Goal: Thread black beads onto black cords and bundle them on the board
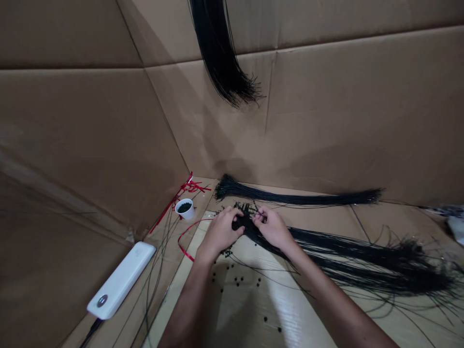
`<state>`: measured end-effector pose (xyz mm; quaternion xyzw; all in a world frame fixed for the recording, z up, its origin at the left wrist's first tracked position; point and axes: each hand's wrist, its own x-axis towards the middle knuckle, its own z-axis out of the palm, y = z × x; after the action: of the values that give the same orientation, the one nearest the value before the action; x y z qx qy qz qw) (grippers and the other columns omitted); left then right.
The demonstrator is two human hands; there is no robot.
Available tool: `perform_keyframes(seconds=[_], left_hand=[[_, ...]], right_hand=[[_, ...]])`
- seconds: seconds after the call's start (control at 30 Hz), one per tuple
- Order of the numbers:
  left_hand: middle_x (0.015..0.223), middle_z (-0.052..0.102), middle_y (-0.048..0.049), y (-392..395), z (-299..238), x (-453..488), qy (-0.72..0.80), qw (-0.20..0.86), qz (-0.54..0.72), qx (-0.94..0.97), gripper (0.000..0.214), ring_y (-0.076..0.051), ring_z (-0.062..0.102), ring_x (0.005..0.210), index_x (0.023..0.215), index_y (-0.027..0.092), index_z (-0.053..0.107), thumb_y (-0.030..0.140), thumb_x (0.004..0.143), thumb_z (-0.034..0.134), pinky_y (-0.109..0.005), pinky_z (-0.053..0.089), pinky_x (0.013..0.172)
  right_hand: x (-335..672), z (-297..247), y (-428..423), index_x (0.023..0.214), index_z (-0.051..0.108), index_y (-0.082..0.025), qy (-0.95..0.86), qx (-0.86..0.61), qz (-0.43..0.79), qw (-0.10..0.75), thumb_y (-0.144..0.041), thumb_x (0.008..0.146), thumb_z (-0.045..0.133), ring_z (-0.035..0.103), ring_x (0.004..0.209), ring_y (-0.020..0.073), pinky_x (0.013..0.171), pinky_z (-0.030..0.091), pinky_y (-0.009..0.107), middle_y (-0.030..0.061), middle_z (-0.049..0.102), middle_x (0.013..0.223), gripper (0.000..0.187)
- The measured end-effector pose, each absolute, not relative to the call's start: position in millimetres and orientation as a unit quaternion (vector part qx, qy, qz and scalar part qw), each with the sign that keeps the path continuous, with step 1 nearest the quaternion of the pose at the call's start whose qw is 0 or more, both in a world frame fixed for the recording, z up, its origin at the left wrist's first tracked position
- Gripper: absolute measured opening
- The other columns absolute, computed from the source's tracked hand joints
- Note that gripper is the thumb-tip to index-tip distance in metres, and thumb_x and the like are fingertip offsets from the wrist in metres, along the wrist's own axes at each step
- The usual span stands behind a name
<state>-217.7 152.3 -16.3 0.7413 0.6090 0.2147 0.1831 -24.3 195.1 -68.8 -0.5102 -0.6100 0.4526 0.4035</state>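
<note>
A long bundle of thin black strands (344, 246) lies across the board, its knotted, beaded end between my two hands. Around the left side of that end, my left hand (222, 231) is closed, thumb and fingers pressing on the strands. My right hand (272, 228) pinches at the other side of the same end, seemingly on a thin black strand; its fingertips are small and partly hidden. Small black beads (237, 279) are scattered on the board below my hands. Left of my hands stands a white cup (185, 209) with dark beads inside.
A second tied black bundle (290, 195) lies along the cardboard wall (344, 121), and another bundle (219, 53) hangs above. Red ribbon pieces (192, 186) lie in the corner. A white power bank (122, 280) with a cable rests at left beside loose strands.
</note>
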Motion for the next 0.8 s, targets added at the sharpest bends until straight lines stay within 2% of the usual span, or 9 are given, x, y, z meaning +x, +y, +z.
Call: perform_keyframes(seconds=[0.1,0.2,0.4,0.6,0.8], left_hand=[[0.109,0.067,-0.0033,151.9,-15.4,-218.0,0.586,0.188,0.220,0.757,0.033,-0.024,0.068,0.104,0.114,0.027,0.074,0.018,0.082,0.078,-0.033,0.051,0.093],[0.113,0.066,-0.0035,152.0,-15.5,-217.6,0.552,0.187,0.220,0.782,0.023,-0.025,0.066,0.110,0.105,0.027,0.076,0.016,0.084,0.076,-0.033,0.050,0.097],[0.109,0.071,-0.0045,155.3,-10.1,-219.1,0.526,0.147,0.202,0.813,0.006,-0.026,0.061,0.109,0.089,0.024,0.076,0.018,0.090,0.075,-0.038,0.046,0.097],[0.104,0.075,-0.0031,155.4,-6.3,-220.9,0.517,0.134,0.161,0.830,0.014,-0.026,0.058,0.105,0.102,0.027,0.078,0.017,0.094,0.073,-0.039,0.043,0.093],[0.104,0.071,-0.0046,156.4,-11.5,-221.1,0.514,0.115,0.159,0.835,0.009,-0.026,0.058,0.105,0.096,0.026,0.077,0.019,0.096,0.071,-0.039,0.042,0.091]], right_hand=[[-20.5,-68.5,200.0,0.077,0.055,-0.025,-0.579,-0.518,0.452,0.439,-0.040,0.078,0.069,0.057,0.070,0.0195,0.069,0.042,0.031,-0.0015,0.062,0.073,0.021],[-18.5,-67.0,203.4,0.079,0.053,-0.025,-0.556,-0.508,0.475,0.456,-0.048,0.078,0.069,0.056,0.072,0.0187,0.072,0.044,0.031,-0.0018,0.061,0.076,0.028],[-17.5,-63.3,203.4,0.075,0.062,-0.023,-0.556,-0.459,0.543,0.429,-0.048,0.071,0.080,0.060,0.073,0.0192,0.073,0.046,0.032,-0.0006,0.066,0.073,0.031],[-19.1,-64.2,201.6,0.076,0.069,-0.022,-0.563,-0.428,0.579,0.406,-0.046,0.070,0.084,0.067,0.079,0.0216,0.079,0.049,0.034,0.0021,0.074,0.078,0.028],[-14.4,-64.0,205.3,0.078,0.069,-0.023,-0.563,-0.427,0.577,0.409,-0.048,0.072,0.084,0.068,0.083,0.0230,0.082,0.050,0.036,0.0030,0.075,0.080,0.030]])
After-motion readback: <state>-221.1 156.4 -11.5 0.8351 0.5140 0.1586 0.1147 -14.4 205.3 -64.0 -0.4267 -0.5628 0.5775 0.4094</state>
